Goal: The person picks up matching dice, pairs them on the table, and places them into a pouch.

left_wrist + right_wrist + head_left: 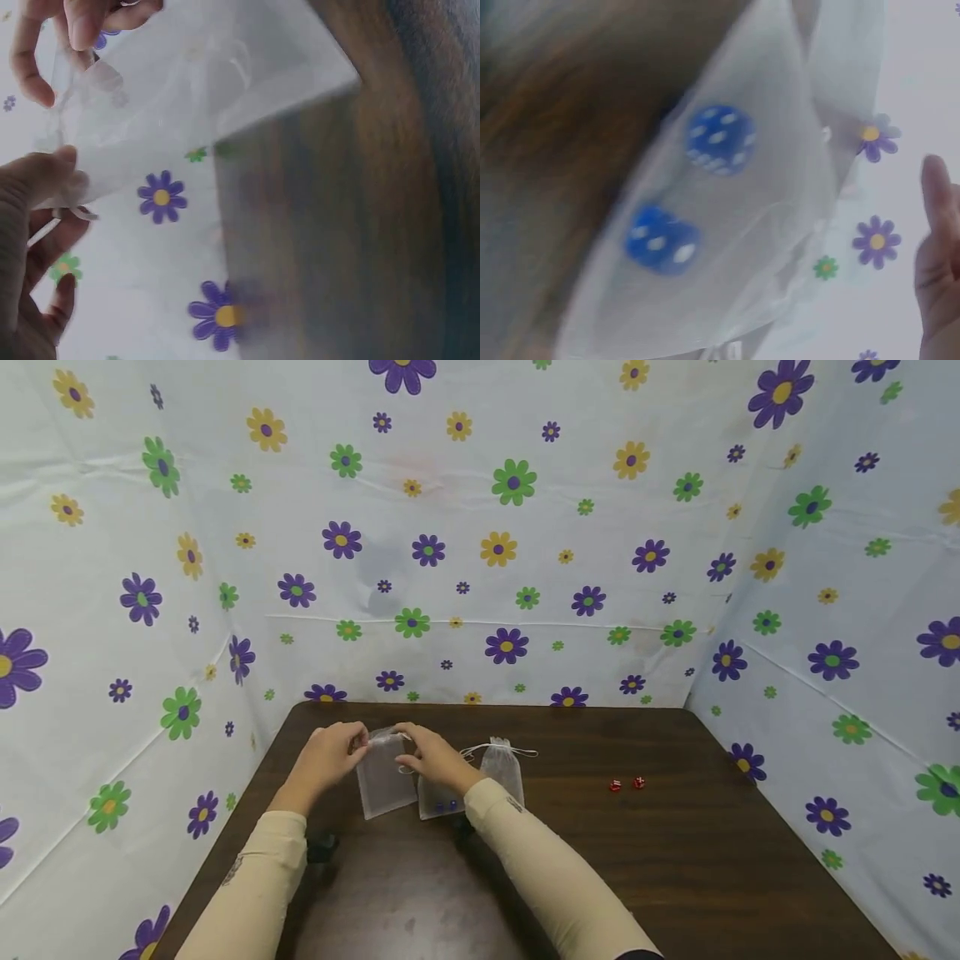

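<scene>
A white sheer drawstring bag (387, 777) hangs at the left, its mouth at the top. My left hand (330, 760) pinches one side of that mouth between thumb and fingers; in the left wrist view the thumb (45, 174) lies on the sheer cloth. At the other side is my right hand (438, 758), thumb and fingers spread apart, fingertips at the mouth's edge. Close under the right hand lies a second sheer bag (429, 802) with two blue dice (720, 139) inside. In the right wrist view a finger (939, 199) points upward, away from this bag.
A third sheer bag (504, 767), its neck drawn together by a white cord (525, 752), lies beyond the right forearm. Two red dice (616, 785) sit farther right on the dark wooden table (712, 852). Flowered white cloth (465, 568) walls stand behind and at both sides.
</scene>
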The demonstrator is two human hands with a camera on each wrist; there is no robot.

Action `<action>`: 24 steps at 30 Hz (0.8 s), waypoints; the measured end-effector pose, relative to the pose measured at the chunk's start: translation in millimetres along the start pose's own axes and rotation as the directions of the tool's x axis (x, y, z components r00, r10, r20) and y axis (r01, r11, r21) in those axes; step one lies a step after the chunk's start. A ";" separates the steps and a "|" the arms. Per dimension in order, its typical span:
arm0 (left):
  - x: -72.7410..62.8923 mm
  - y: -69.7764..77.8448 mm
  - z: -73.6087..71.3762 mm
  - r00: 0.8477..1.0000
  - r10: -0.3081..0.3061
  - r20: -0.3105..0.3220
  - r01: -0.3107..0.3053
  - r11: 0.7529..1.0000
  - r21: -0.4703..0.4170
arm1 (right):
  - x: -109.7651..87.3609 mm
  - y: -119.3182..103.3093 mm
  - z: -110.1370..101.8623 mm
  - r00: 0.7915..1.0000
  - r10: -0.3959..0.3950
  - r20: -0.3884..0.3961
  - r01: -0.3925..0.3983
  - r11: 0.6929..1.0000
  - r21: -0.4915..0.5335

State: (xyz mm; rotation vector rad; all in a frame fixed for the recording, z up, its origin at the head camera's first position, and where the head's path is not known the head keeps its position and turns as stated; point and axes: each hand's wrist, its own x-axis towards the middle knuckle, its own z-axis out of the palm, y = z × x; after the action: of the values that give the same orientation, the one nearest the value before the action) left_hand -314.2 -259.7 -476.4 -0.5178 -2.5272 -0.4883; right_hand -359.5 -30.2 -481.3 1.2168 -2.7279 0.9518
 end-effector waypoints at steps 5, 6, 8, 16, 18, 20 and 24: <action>4.5 4.1 -12.8 0.958 0.227 -0.175 -0.216 0.973 0.082 | 4.5 -11.6 -6.5 0.991 -0.098 -0.095 0.083 0.986 -0.146; 4.5 4.9 -14.8 0.946 0.258 -0.196 -0.243 0.965 0.095 | 4.7 -14.2 -7.7 0.987 -0.121 -0.105 0.102 0.979 -0.176; 3.3 6.8 -17.9 0.925 0.306 -0.228 -0.285 0.951 0.119 | 4.4 -18.0 -9.4 0.979 -0.162 -0.125 0.132 0.966 -0.223; -12.6 10.1 -14.1 0.872 0.400 -0.281 -0.361 0.914 0.183 | -3.1 -19.8 -3.7 0.947 -0.290 -0.138 0.224 0.903 -0.366; -18.1 10.2 -11.0 0.869 0.401 -0.288 -0.361 0.914 0.182 | -4.7 -19.1 -1.8 0.934 -0.332 -0.135 0.248 0.870 -0.427; -23.1 10.3 -8.0 0.869 0.394 -0.297 -0.359 0.918 0.167 | -5.9 -17.6 0.3 0.923 -0.364 -0.128 0.267 0.841 -0.470; -29.6 10.8 -1.7 0.875 0.375 -0.307 -0.358 0.927 0.110 | -8.4 -14.6 3.0 0.906 -0.410 -0.104 0.302 0.798 -0.521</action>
State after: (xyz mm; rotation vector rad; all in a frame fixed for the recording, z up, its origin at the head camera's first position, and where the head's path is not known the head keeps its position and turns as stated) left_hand -285.1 -259.0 -488.6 -0.8079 -2.0575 -0.3323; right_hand -343.0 -33.6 -478.2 1.3516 -2.2406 0.2847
